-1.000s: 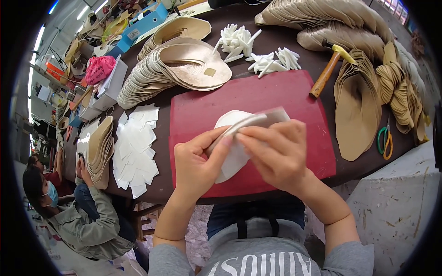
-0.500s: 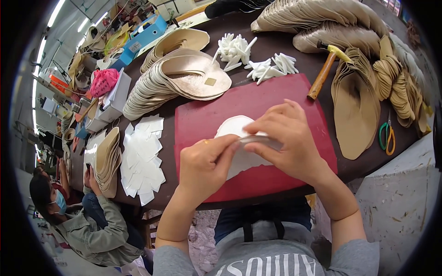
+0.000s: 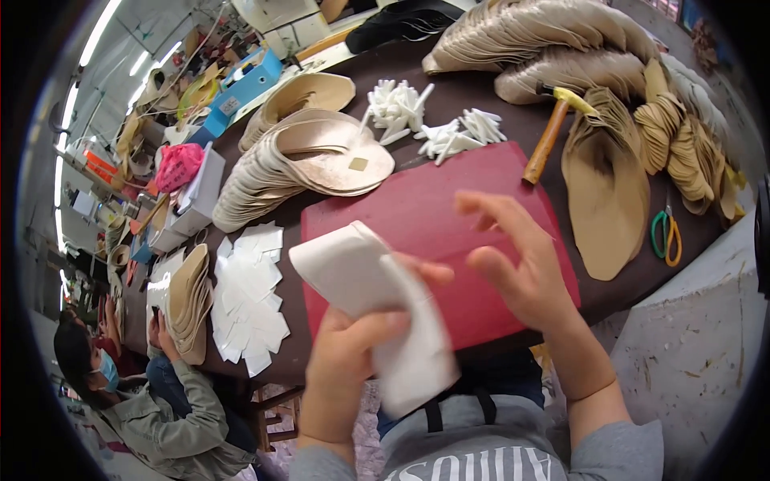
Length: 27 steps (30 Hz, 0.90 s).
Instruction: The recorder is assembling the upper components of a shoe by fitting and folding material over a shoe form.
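Observation:
My left hand [image 3: 345, 361] grips a pale, curved shoe piece [image 3: 341, 268], its thumb across the near face and a finger showing past the far edge. The piece is tilted in the air over the near left part of the red mat [image 3: 409, 196], and its lower end is smeared by motion. Apart from it, my right hand [image 3: 525, 268] hovers above the right side of the mat. Its fingers are spread, somewhat blurred, with nothing in them.
Stacked beige shoe pieces [image 3: 329, 152], white sticks [image 3: 397, 108] and a wooden-handled hammer [image 3: 547, 140] lie beyond the mat. White paper pieces [image 3: 249, 297] lie left; brown shoe pieces [image 3: 605, 200] and scissors [image 3: 666, 236] lie right. A masked person [image 3: 168, 409] sits at the left.
My left hand has drawn the pale piece left and toward me, off the middle of the mat. The right hand has let go and opened. The view has shifted slightly.

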Motion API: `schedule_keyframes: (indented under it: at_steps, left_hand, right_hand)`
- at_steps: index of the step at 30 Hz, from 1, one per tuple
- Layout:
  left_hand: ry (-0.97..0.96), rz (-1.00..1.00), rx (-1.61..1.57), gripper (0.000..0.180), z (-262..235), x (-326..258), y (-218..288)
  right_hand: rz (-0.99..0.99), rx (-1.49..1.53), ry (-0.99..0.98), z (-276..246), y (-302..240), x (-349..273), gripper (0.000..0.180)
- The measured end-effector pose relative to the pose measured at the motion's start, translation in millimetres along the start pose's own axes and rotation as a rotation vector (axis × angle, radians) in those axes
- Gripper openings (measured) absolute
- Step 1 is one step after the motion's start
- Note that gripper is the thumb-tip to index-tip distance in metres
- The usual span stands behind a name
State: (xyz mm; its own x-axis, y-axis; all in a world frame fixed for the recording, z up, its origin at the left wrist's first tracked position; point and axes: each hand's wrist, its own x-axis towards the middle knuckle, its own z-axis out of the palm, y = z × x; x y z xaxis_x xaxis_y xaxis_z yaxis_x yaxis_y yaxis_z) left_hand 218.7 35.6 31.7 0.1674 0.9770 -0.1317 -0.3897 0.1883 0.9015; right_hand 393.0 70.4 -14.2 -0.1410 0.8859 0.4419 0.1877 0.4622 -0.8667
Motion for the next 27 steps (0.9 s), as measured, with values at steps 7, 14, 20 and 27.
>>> schedule_keyframes:
  at_steps: [7, 14, 20, 27]
  left_hand:
    - [-0.445, -0.022, 1.067, 0.047, -20.3, 74.8, 7.8]
    - [0.107, 0.887, 1.885, 0.05, 7.1, 151.7, -96.6]
    - [-0.822, 0.7, 1.546, 0.039, 18.0, 39.4, -143.8]
    - [-0.713, 0.585, 1.322, 0.027, -1.2, 26.8, -103.2]
  right_hand:
    - [0.525, 0.137, -0.248, -51.5, 60.3, -63.8, 0.017]
    - [0.141, -0.518, 0.259, -70.3, 74.5, -96.1, 0.021]
    - [0.091, -1.219, 0.543, -151.3, 135.5, -90.9, 0.033]
    - [0.12, -1.079, 0.363, -156.7, 149.3, -105.2, 0.022]
